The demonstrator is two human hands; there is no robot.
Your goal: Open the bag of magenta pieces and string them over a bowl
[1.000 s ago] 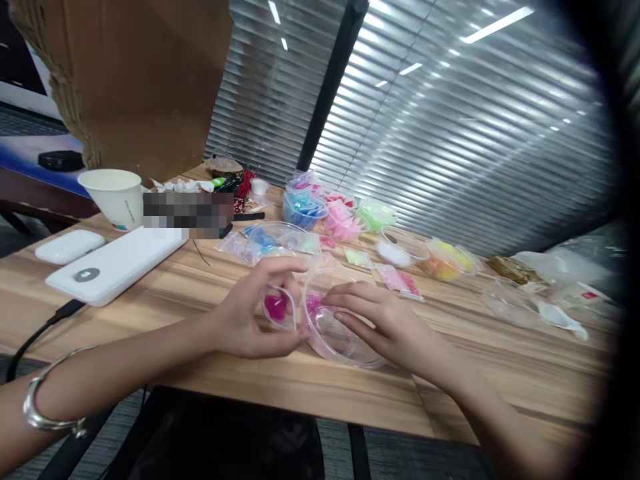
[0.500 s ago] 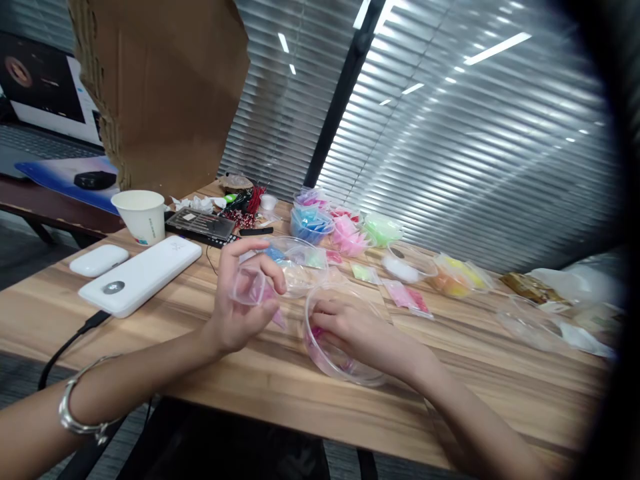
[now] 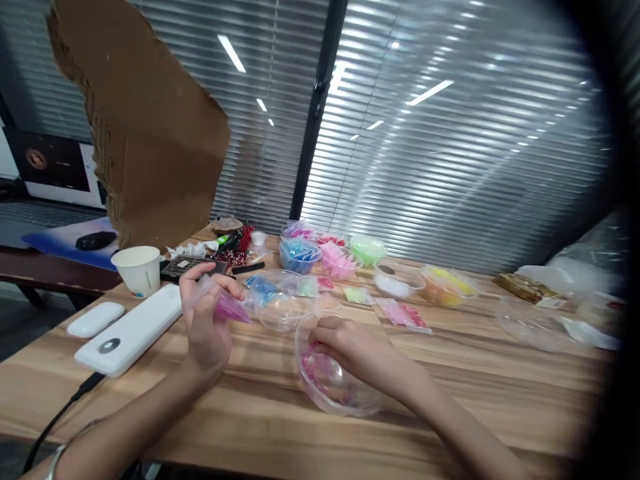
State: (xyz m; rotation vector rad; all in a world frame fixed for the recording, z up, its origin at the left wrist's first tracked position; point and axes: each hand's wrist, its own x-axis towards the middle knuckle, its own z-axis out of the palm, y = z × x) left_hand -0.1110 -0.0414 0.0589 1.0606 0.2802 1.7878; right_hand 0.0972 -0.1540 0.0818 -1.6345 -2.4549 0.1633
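My left hand [image 3: 207,320] is closed round a small clear bag [image 3: 231,308] with purple-pink contents, held above the table with its pointed end to the right. My right hand [image 3: 345,343] reaches over the rim into a round clear bowl [image 3: 325,393]; its fingers are pressed together, and whatever they pinch is hidden. Small magenta pieces [image 3: 320,370] lie in that bowl. Just behind it is another clear bowl [image 3: 283,303] with pale contents, beside a blue packet [image 3: 263,288].
A white power bank [image 3: 133,333], a white case [image 3: 96,319] and a paper cup [image 3: 139,270] stand at the left. Bowls of blue [image 3: 299,255], pink [image 3: 337,259] and green [image 3: 367,249] packets line the back. A cardboard sheet [image 3: 155,140] rises behind the cup.
My left hand has moved left with the bag, which now points right instead of downward. My right hand stays at the bowl. The camera view has tilted upward.
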